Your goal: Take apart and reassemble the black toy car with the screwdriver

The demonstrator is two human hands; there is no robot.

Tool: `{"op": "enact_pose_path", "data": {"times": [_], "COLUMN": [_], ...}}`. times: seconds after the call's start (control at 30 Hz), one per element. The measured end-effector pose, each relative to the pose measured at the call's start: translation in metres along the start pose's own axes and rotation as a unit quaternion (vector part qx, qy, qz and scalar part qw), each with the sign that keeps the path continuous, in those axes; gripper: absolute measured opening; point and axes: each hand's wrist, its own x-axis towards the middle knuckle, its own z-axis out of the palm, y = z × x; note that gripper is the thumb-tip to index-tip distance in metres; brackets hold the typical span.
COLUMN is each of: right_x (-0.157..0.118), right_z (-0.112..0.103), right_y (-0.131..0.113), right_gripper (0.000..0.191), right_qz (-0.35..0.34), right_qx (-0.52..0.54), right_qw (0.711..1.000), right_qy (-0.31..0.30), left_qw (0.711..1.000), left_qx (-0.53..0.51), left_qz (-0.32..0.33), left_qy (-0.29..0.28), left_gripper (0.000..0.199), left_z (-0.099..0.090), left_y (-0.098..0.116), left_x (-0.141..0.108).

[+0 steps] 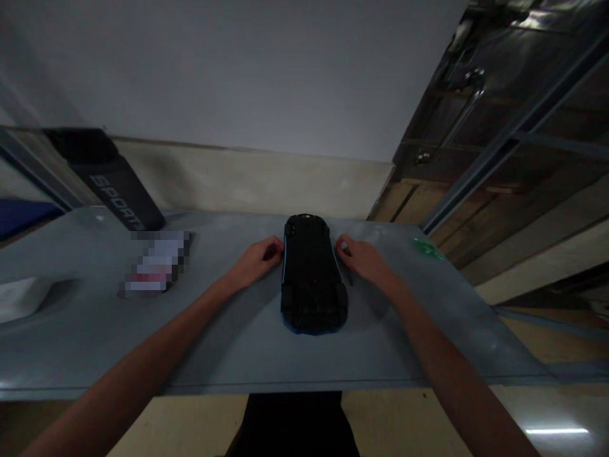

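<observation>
A toy car (311, 273) lies upside down on the grey table, its black underside facing up and a blue body edge showing along its sides. My left hand (259, 259) is at the car's left side, thumb and forefinger curled together with the tips against its edge. Close by the right side is my right hand (359, 255), fingers curled in; whether they touch the car or hold something small is hidden. A thin dark stick-like piece (351, 277) shows just below the right hand, and I cannot tell if it is held or lying there.
On the left of the table (228, 355) stand a dark bottle (117, 184) marked "SPORT", a blurred-out flat item (159, 263) and a white object (21, 298). A small green item (428, 248) lies at the right. Behind is a wall (261, 181); a metal door handle (457, 120) is at upper right.
</observation>
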Motion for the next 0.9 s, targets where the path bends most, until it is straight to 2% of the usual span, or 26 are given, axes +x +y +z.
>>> {"op": "enact_pose_path", "data": {"times": [0.4, 0.57, 0.77, 0.9], "right_x": [-0.005, -0.007, -0.009, -0.011], "right_z": [-0.004, -0.007, -0.008, -0.011], "right_y": [-0.005, -0.006, -0.006, -0.007], "right_gripper": [0.020, 0.018, 0.021, 0.020], "right_qz": [-0.002, -0.009, -0.013, -0.025], "right_qx": [0.002, 0.009, 0.013, 0.020], "right_qw": [1.000, 1.000, 1.000, 0.999], "right_qy": [0.003, 0.003, 0.006, 0.008], "left_qw": [1.000, 0.999, 0.993, 0.986], "left_qx": [-0.007, -0.016, -0.060, -0.128], "left_qz": [-0.005, -0.009, -0.036, -0.058], "left_qy": [0.011, 0.029, 0.099, 0.093], "left_gripper": [0.009, 0.012, 0.026, 0.055], "left_z": [-0.002, -0.002, 0.008, 0.013], "left_y": [0.005, 0.001, -0.008, -0.004], "left_x": [-0.001, 0.001, 0.004, 0.002]}}
